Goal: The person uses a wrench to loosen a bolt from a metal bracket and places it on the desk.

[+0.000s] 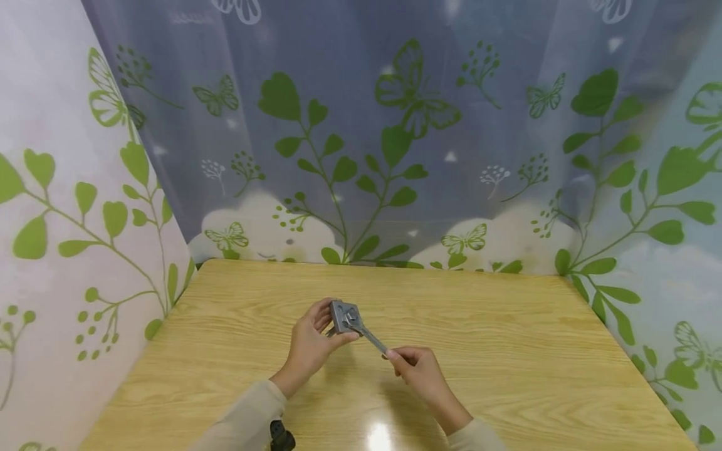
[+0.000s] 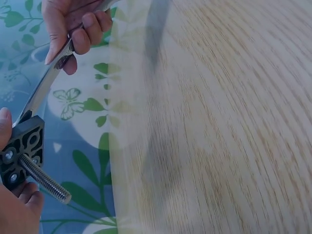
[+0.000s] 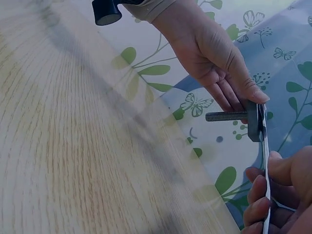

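Turning with the wrench [image 1: 373, 339] is judged to be the step in hand. Above the bench [image 1: 479, 313], toward its far edge and well in from its left and right edges, the square plate [image 1: 341, 316] is held by the left hand [image 1: 309, 343], which is clamped on its rim with the thumb at the lower side. The wrench's handle is clamped between the thumb and curled fingers of the right hand [image 1: 420, 374]. The wrench's head is laid over one face of the plate; how fully it is seated cannot be told. From the opposite face a threaded bolt [image 2: 45, 179] stands out, its tip untouched. For good work, the wrench should be kept flat to the plate and pushed home before force is applied; the plate should be braced firmly against twisting, and short, even strokes used.
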Available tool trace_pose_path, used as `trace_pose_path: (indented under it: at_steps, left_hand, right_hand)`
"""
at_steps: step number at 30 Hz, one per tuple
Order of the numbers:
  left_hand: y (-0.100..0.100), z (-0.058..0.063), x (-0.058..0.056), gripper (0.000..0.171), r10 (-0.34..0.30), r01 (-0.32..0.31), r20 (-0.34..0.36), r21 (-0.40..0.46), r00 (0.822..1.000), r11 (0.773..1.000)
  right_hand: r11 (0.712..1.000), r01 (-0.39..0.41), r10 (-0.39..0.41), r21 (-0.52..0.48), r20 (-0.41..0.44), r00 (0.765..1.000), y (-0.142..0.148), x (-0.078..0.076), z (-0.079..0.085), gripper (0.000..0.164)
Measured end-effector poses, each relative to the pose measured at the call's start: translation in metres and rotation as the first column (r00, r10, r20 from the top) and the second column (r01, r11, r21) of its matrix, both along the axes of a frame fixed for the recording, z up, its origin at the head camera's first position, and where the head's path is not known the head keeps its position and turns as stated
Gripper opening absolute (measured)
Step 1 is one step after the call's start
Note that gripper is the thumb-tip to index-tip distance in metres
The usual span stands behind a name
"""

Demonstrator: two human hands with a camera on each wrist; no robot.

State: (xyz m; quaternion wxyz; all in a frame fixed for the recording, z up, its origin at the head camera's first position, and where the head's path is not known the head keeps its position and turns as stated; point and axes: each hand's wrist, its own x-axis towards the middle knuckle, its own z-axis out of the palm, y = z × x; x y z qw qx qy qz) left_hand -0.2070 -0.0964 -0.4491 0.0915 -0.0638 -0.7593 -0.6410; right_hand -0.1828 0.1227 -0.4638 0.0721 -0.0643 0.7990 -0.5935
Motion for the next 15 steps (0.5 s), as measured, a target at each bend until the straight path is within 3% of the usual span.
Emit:
trace_pose_path:
  at_steps: [10,15]
  left_hand:
    - [-0.005,0.003,0.001,0.073,-0.059,0.059,-0.008,0.000,0.998,0.998]
    - [-0.007,0.006,0.002,0.075,-0.109,0.109,-0.003,0.015,0.994,0.994]
  right_hand:
    - [0.999,-0.036,0.035,0.010,0.013,0.999,0.008,-0.009,0.001,0.028]
    - [0.996,-0.080,0.080,0.041,0.006,0.997,0.014,-0.012,0.020,0.026]
